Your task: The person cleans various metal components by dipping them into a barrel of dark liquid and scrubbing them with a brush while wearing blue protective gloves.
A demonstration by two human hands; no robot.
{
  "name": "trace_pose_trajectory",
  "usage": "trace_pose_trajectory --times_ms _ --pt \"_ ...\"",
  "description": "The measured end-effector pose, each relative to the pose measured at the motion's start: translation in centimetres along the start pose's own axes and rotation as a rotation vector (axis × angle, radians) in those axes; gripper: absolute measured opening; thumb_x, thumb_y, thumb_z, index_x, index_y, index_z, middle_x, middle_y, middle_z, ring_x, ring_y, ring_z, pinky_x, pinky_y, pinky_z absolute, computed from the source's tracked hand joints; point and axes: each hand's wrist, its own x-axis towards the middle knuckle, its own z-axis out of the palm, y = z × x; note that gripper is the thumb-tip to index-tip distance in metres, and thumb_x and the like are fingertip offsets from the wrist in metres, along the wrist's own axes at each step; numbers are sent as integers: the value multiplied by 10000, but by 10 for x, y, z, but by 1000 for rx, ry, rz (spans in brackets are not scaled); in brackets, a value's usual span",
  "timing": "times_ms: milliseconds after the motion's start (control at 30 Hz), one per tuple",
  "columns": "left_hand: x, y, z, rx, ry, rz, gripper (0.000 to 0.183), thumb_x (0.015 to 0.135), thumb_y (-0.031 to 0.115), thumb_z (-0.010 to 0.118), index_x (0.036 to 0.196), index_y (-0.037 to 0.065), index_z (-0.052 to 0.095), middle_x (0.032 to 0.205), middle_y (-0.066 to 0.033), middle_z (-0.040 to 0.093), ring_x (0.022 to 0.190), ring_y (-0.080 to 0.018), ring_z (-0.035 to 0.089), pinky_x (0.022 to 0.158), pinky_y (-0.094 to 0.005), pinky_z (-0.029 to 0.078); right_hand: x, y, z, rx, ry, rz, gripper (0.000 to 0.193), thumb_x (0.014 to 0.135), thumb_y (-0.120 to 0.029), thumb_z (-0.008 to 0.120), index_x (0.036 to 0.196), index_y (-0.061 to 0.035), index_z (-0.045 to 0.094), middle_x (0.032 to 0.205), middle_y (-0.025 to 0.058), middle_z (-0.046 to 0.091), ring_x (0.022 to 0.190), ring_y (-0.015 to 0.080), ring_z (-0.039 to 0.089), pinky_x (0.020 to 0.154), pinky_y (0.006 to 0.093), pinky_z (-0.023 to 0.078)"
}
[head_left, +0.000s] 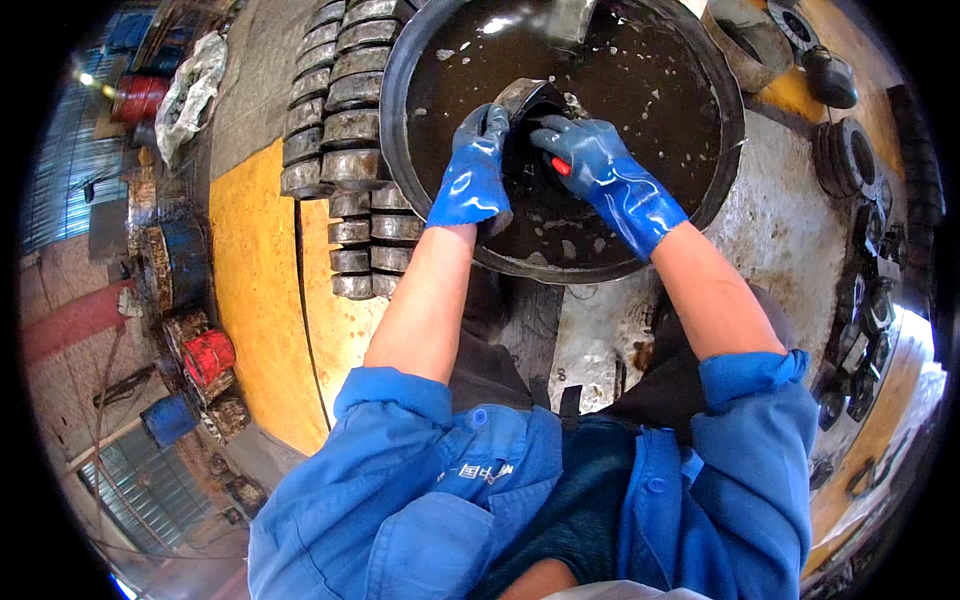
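Both my hands wear blue rubber gloves and reach over a wide black basin [392, 125] of dark liquid with pale flecks on it. My left hand [474, 168] is closed on the left side of a dark, wet, curved metal ring [530, 97], held above the liquid. Against its right side, my right hand [605, 182] is closed around a small tool with a red handle [560, 165]. Only a bit of that red shows, and the tool's working end is hidden. The lower part of the ring falls in dark shade.
Stacked metal rings [352, 125] stand in rows just left of the basin. A large metal cylinder [748, 45] sits at the far right, with a dark round pot-like part [830, 78] beside it. More rings [845, 158] lie along the right. Red and blue drums stand at left.
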Motion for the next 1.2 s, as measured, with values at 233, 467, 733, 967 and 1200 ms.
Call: trace_pose_trajectory --times_ms 233,467,733,967,1200 --pt "9 -15 13 265 95 134 493 1015 380 608 1330 1 609 1268 -217 674 1181 -343 644 1015 -394 493 8 16 48 577 276 519 262 909 -308 693 1125 -169 745 1034 126 753 945 307 726 861 381 574" --pt "1 -26 30 464 166 208 546 946 421 698 1331 43 617 1238 -190 693 1143 -324 669 1010 -398 502 10 18 0 1572 -17 970 324 914 -246 662 1137 -12 685 976 119 731 817 250 712 704 365 563" --pt "-15 -29 50 584 231 386 572 892 462 737 1311 86 635 1238 -194 686 1143 -387 660 1005 -441 510 -34 37 19 507 -5 546 257 898 -317 673 1101 -171 731 1085 150 720 981 365 694 871 462 559" --pt "-10 -32 47 465 252 264 448 905 324 726 1272 72 668 1224 -191 696 1115 -374 672 989 -436 521 -47 1 1 160 226 298 212 882 -223 711 1072 -138 749 1068 137 740 977 334 712 877 398 569" --pt "-16 -14 31 -86 182 44 365 1025 231 616 1310 4 636 1240 -115 686 1123 -209 634 1018 -347 483 -26 23 41 623 206 770 258 889 -233 734 1080 -60 734 958 92 760 794 203 702 747 334 558"
